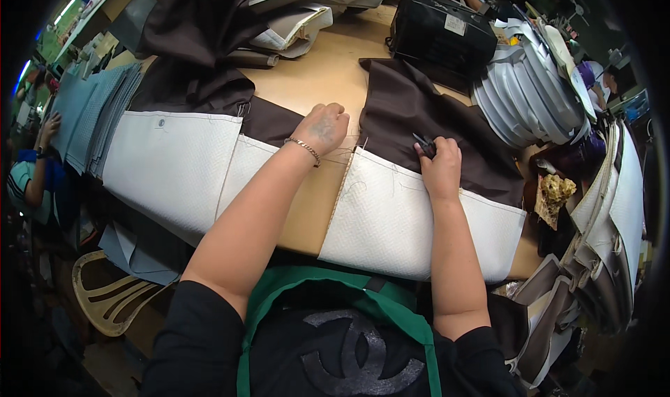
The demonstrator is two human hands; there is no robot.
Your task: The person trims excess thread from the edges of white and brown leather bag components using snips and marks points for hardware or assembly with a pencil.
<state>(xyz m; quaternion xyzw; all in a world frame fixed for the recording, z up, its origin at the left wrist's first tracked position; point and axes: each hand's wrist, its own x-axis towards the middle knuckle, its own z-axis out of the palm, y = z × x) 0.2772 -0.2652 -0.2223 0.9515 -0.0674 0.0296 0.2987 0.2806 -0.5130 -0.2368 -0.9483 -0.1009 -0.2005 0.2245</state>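
My right hand [442, 168] is closed around small black thread snips [424, 145], their blades pointing up and left. It hovers at or rests on the seam of a sewn piece, where dark brown fabric [419, 111] joins a white textured panel [384, 208]. Loose threads hang along that panel's left edge and top corner. My left hand [324, 129], wearing a chain bracelet, is closed with curled fingers above the gap between two pieces; whatever it pinches is hidden. Under my left forearm lies another white panel [171, 152] with brown fabric attached.
Brown and white fabric [202, 20] is heaped at the back left of the wooden table [307, 69]. A black box-shaped device [443, 34] stands at the back, beside stacked white curved pieces [534, 93]. Grey-blue sheets [94, 114] lie left, near another person's hand [50, 128]. More panels hang right.
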